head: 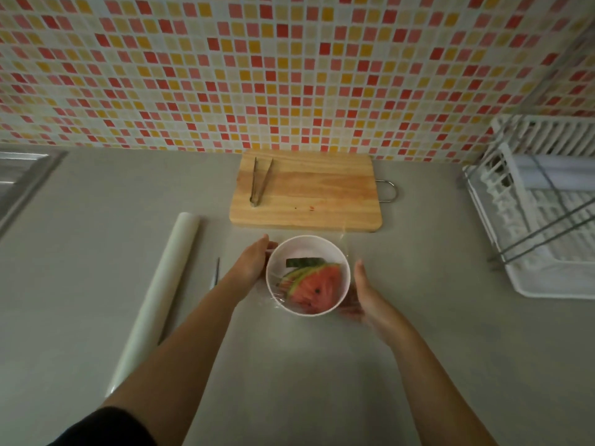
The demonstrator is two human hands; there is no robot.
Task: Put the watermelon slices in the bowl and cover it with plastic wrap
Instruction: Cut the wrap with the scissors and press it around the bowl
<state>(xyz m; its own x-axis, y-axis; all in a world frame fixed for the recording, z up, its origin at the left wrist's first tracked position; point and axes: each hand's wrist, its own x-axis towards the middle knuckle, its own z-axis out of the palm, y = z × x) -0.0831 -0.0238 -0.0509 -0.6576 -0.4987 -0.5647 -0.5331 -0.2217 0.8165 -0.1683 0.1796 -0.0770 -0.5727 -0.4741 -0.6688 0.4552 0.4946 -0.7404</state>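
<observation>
Watermelon slices [317, 286] are seen lying inside the white bowl [347, 268], red flesh up, and the bowl stands on the grey counter [322, 365] just in front of the wooden cutting board [306, 194]. Plastic wrap [277, 297] is already drawn across the rim, with crinkles showing at the near left edge.

The left hand [254, 262] is laid flat against the bowl's left wall, fingers straight and together, with nothing clasped. The right hand [367, 294] is held open just beside the right wall, palm turned inward and fingers straight (whether it touches the film cannot be made out).

The step in hand is judged to be sealing the overhang against the sides. It would be done best if the film were smoothed downward from the rim with flat palms. Equal pressure should be given from both sides, so that the light bowl is not pushed along the counter. The wrap should be kept taut across the top and not pressed onto the fruit.

A loose flap is glimpsed at the far right of the rim. It should be tucked down too, and the bowl turned so that every part of the wall is reached. The roll [161, 291] lies well apart to the left and is not needed for this
</observation>
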